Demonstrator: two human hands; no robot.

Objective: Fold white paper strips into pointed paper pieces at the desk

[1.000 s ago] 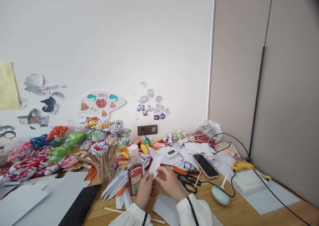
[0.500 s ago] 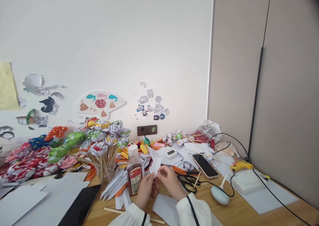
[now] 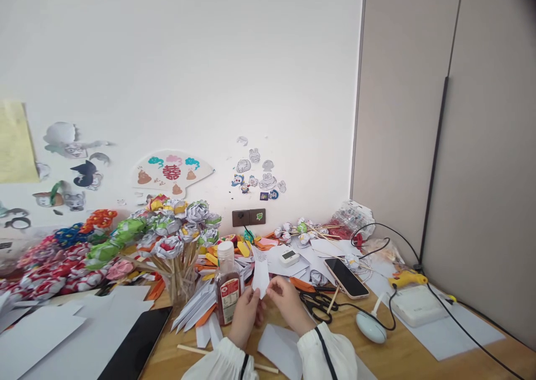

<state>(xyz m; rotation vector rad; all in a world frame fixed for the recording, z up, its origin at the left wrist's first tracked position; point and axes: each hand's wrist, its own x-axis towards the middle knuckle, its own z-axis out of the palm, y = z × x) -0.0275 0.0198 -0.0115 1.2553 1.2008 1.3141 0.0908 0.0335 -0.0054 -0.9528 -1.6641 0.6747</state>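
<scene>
Between my hands stands a narrow piece of folded white paper (image 3: 261, 273) with faint markings near its top. My left hand (image 3: 246, 314) pinches its lower end, thumb in front. My right hand (image 3: 286, 301) is closed at the paper's lower right edge, thumb and forefinger together. Just left of my left hand is a bottle (image 3: 228, 290) with a white cap and a red label. A white sheet (image 3: 281, 347) lies on the wooden table below my hands, near a thin wooden stick (image 3: 266, 368). Black-handled scissors (image 3: 320, 304) lie right of my right hand.
Paper flowers on sticks (image 3: 176, 257) crowd the left. Folded paper strips (image 3: 194, 307) lie beside the bottle. Further right are a phone (image 3: 347, 278), a white timer (image 3: 289, 258), a yellow glue gun (image 3: 408, 278) and a black cable (image 3: 469, 335). A dark tablet (image 3: 136, 344) lies front left.
The folded paper now stands straighter and shows more of its face. My right fingers have shifted slightly to the right along its edge. The whole view has shifted a little.
</scene>
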